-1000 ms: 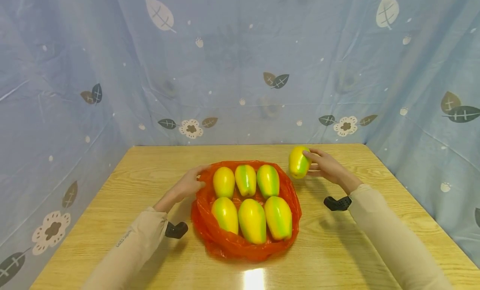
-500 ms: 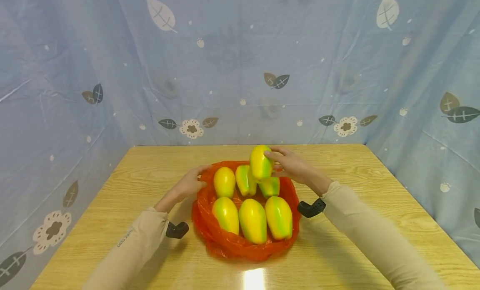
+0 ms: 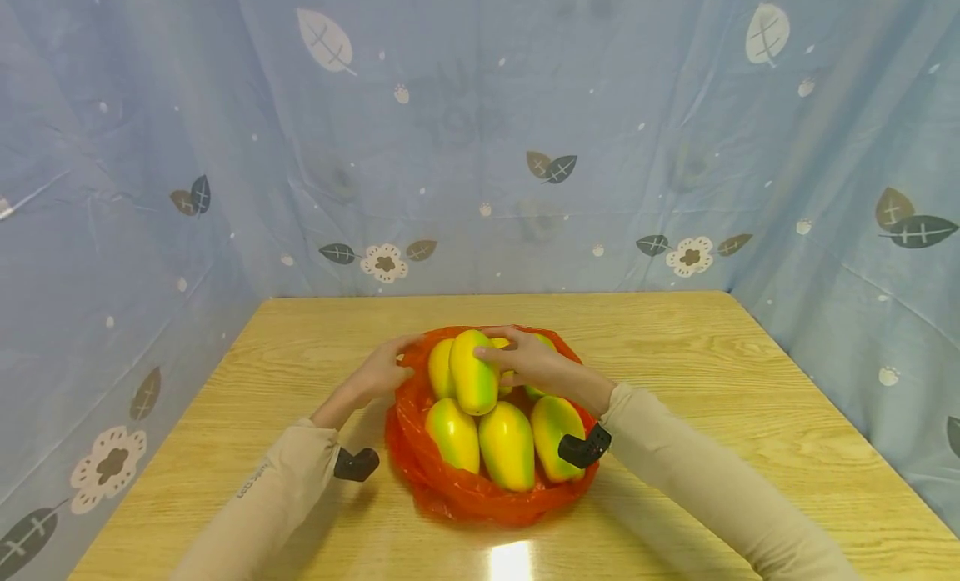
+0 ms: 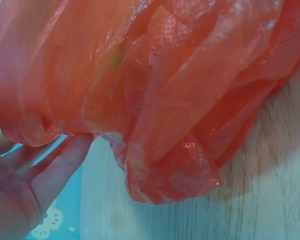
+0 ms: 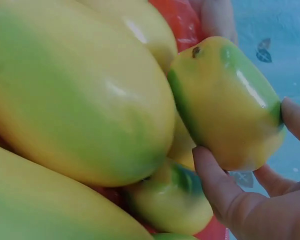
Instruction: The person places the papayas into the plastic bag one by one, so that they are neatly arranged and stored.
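My right hand (image 3: 534, 363) holds a yellow-green papaya (image 3: 471, 377) between thumb and fingers, over the back row of papayas in a red plastic bag (image 3: 495, 508). In the right wrist view its fingers grip one end of the held papaya (image 5: 225, 107), and the end with a small dark spot points away from the palm. Several papayas lie in the bag, among them a front middle papaya (image 3: 507, 452); those at the back are partly hidden by the hand and the held one. At the bag's left rim, my left hand (image 3: 378, 371) grips the plastic, some fingers hidden behind it.
The bag stands on a light wooden table (image 3: 675, 348). A blue patterned curtain (image 3: 480, 131) closes off the back and both sides. Black wrist devices, such as the right wrist device (image 3: 583, 448), jut from both sleeves.
My right hand has carried the papaya leftward from beside the bag, across its back right, and down to the back left papayas. My left hand has stayed at the rim.
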`<state>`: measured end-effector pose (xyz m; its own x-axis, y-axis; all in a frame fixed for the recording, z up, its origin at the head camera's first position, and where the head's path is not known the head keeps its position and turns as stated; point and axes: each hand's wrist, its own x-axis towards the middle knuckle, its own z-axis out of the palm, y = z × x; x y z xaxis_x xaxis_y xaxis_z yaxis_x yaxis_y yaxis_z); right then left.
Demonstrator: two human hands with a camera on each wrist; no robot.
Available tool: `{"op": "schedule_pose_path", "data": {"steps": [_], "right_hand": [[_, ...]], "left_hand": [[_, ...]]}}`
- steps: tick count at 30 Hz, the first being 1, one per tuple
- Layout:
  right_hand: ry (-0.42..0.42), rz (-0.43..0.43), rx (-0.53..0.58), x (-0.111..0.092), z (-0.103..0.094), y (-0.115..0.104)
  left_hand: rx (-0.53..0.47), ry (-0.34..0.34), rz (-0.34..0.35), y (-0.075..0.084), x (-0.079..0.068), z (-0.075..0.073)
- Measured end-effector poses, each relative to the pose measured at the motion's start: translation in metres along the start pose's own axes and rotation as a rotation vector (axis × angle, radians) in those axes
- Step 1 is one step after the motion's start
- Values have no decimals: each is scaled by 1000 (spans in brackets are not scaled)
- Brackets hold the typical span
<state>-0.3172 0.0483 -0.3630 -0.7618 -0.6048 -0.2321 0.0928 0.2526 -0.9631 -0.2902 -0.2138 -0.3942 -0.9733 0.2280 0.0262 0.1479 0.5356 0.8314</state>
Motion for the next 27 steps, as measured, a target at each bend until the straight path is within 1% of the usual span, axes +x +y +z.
{"op": "schedule_pose_path", "data": {"steps": [5, 12, 18, 22, 25, 27], "right_hand": [[8, 33, -11, 4, 2, 7], [30, 24, -57, 12, 5, 8], [50, 20, -113, 22, 8, 14], [65, 28, -144, 22, 8, 18], [77, 21, -154, 20, 6, 20], [97, -6, -172, 18, 3, 20]], "left_hand": [[3, -10, 4, 1, 3, 0], [11, -23, 0, -4, 6, -1], [32, -1, 17, -10, 4, -5], [39, 0, 5, -13, 3, -5], [102, 25, -3, -12, 1, -8], [185, 72, 11, -12, 0, -13]]}}
